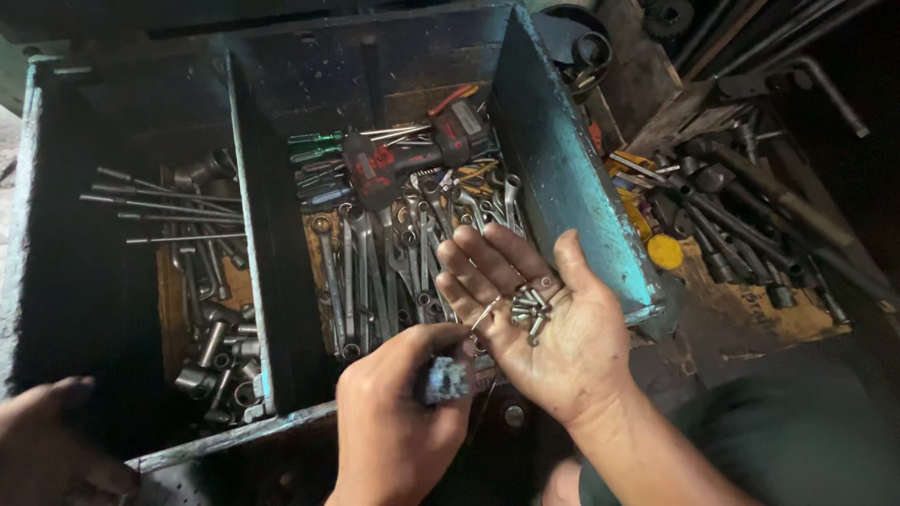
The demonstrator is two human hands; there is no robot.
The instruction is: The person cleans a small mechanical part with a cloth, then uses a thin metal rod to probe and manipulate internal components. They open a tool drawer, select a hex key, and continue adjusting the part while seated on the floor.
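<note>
The right hand (539, 319) lies flat and open with small bolts (528, 312) on it. The left hand (398, 422) pinches a little tool (445, 378) above wrenches (375, 272) in a toolbox (562, 169).

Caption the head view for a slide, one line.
Over a toolbox of wrenches, the right hand cups small bolts while the left hand grips a small object.

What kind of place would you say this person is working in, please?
Probably a mechanic's or repair workshop: a worn blue metal toolbox full of wrenches and sockets, while the right hand cups small bolts.
</note>
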